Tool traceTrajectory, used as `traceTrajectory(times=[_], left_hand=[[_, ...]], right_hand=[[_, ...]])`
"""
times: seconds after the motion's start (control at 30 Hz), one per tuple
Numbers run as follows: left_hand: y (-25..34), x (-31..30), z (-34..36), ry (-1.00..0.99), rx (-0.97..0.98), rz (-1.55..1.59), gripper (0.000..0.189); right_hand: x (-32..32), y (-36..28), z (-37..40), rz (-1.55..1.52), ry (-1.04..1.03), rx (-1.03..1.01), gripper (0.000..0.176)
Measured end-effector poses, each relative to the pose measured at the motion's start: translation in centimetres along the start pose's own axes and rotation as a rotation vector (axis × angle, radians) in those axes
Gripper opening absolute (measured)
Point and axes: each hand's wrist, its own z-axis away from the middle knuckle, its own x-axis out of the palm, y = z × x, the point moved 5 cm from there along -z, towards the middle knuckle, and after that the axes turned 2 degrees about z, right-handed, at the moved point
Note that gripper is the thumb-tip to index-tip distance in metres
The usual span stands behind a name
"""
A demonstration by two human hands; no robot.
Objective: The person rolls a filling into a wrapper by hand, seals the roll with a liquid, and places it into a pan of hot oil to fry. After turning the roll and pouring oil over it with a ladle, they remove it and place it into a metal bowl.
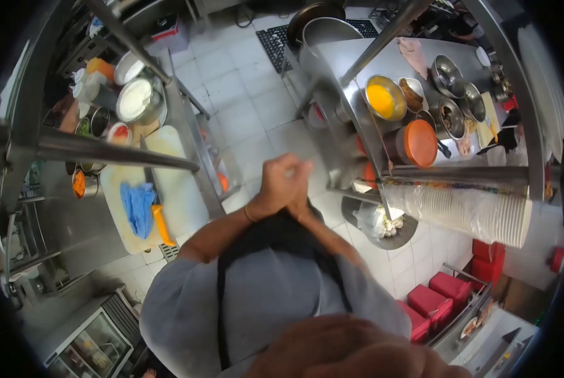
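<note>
Your left hand curls closed over your right hand at dead centre, both pressed together just above the top of the black apron on your grey shirt. The right hand is mostly covered and motion-blurred, so you cannot tell how its fingers stand, or whether anything small sits between the palms. A thin band circles the left wrist.

At nine o'clock a white cutting board lies on the steel desk, carrying a blue cloth and an orange-handled knife. At two o'clock a second desk bears a bowl of yellow liquid and an orange-lidded tub. A sleeve of stacked cups lies at three o'clock.

By the look of it, the step in hand is the two hands working against each other, possibly rubbing, at the apron's top. Any next move calls for them to part first; both desks stand well apart from them.
</note>
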Motion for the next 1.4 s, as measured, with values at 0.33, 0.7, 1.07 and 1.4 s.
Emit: traceTrajectory(times=[0.33, 0.7, 1.07, 1.4], left_hand=[[1.7, 2.3, -13.5, -0.023, -0.251, 0.367, 0.013], [-1.9, -2.6, -31.3, -0.131, -0.336, 0.548, 0.027], [-4.7, -11.1, -53.0, -0.389, -0.271, 0.845, 0.049], [-12.6, -15.4, -61.1, -0.348, -0.438, 0.944, 0.055]], right_hand=[[-7.4, -4.6, -12.9, -0.252, 0.009, -0.262, 0.023], [-10.4, -8.0, -29.4, -0.166, -0.212, -0.179, 0.029], [-9.3, -13.3, -46.7, -0.71, -0.223, 0.121, 0.05], [-6.4, -11.4, -59.7, -1.157, -0.381, 0.264, 0.054]])
